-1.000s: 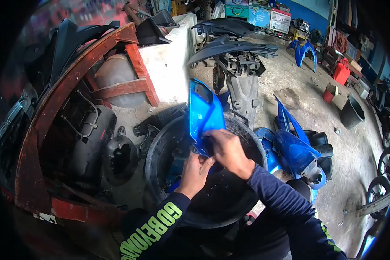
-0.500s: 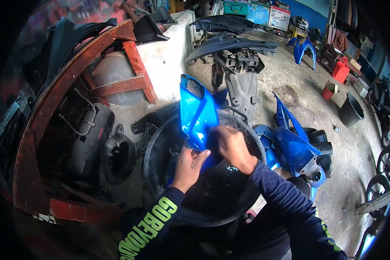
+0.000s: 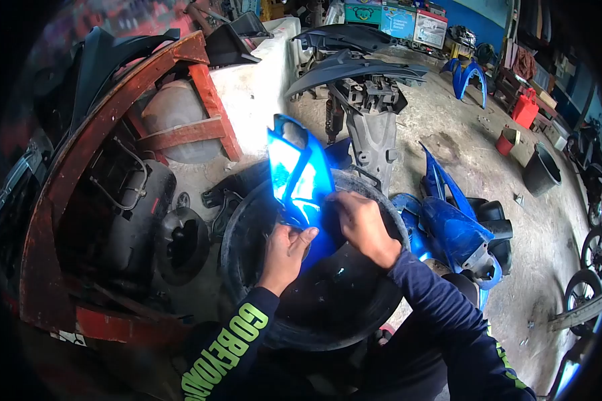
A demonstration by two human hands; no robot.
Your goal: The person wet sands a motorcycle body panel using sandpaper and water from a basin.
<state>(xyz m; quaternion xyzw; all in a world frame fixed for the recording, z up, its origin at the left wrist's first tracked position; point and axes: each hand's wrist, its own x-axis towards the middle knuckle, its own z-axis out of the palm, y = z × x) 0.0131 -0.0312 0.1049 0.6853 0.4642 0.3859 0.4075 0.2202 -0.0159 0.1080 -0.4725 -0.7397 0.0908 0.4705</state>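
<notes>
A glossy blue motorcycle fairing panel (image 3: 299,174) stands tilted upright over a round black tub (image 3: 374,311), with a cut-out near its top. My left hand (image 3: 284,252) grips its lower edge, thumb on the near face. My right hand (image 3: 364,224) is closed at the panel's right edge, fingertips against it; part of those fingers is hidden. Bright light glares off the panel's face. Below the hands, the tub's dark inside shows a few small shiny spots.
More blue body panels (image 3: 456,234) lie on the floor right of the tub. A partly stripped motorcycle frame (image 3: 374,137) stands ahead. On the left are a red wooden frame (image 3: 47,220) and a black tank (image 3: 137,207). A dark bucket (image 3: 542,170) lies tilted farther right.
The blue panel has tilted and shifted slightly left, and its face now catches much more light. My left hand moved a little left with it; my right hand stays nearly in place.
</notes>
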